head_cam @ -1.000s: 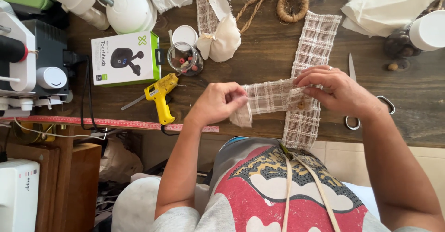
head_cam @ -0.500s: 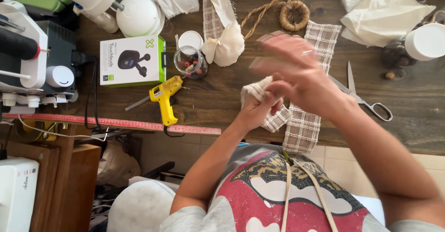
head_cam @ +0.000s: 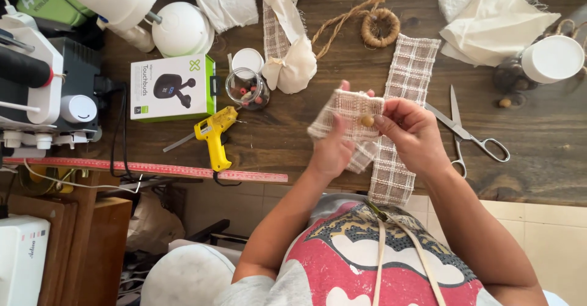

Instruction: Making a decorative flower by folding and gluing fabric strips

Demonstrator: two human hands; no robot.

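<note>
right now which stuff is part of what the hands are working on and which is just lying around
In hand:
- left hand holding the folded plaid fabric piece
- right hand pinching a small bead against it
- long plaid strip beneath

Lying about:
- scissors
- yellow glue gun
- bead jar
- twine ring
- red ruler

The person wears a short-sleeved shirt (head_cam: 391, 263) with grey sleeves and shoulders. The front panel is red and carries a large printed graphic in white, with a dark band of patterned detail in yellow and grey near the top of the print. Two pale cream straps (head_cam: 400, 257) run down over the front of the shirt from a small dark fastening at chest level. Both forearms are bare. The left hand (head_cam: 333, 153) and right hand (head_cam: 413, 132) are ungloved.
</note>
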